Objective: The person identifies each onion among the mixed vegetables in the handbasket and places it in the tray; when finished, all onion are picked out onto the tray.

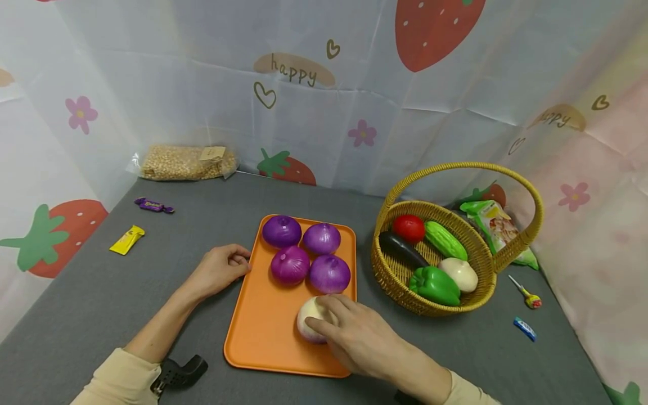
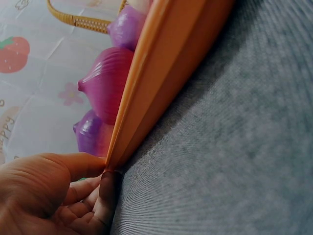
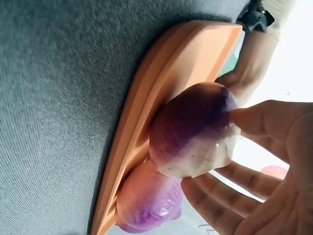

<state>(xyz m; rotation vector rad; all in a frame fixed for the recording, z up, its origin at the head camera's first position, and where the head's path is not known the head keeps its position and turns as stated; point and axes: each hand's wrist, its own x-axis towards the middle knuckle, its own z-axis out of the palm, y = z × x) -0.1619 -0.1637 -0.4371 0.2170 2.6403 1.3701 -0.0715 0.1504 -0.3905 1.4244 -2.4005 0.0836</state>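
An orange tray [image 1: 263, 320] lies on the table, with several purple onions [image 1: 290, 265] in its upper half. My left hand [image 1: 223, 269] is at the tray's left side; in the left wrist view its thumb and fingers pinch the rim. Lower on the tray sits a white-and-purple turnip [image 1: 310, 326], under my right hand [image 1: 356, 337]. The right wrist view shows the thumb on one side of the turnip [image 3: 193, 132] and the fingertips on the other, its purple part facing the camera. Just beyond it is one of the onions [image 3: 149, 198].
Right of the tray stands a wicker basket [image 1: 383, 278] holding a tomato, cucumber, eggplant, green pepper and a whitish vegetable. A snack bag [image 1: 493, 225], a lollipop [image 1: 529, 297] and a blue sweet [image 1: 524, 329] lie beyond it. Wrapped sweets [image 1: 127, 240] and a bag of beans [image 1: 184, 162] are at left.
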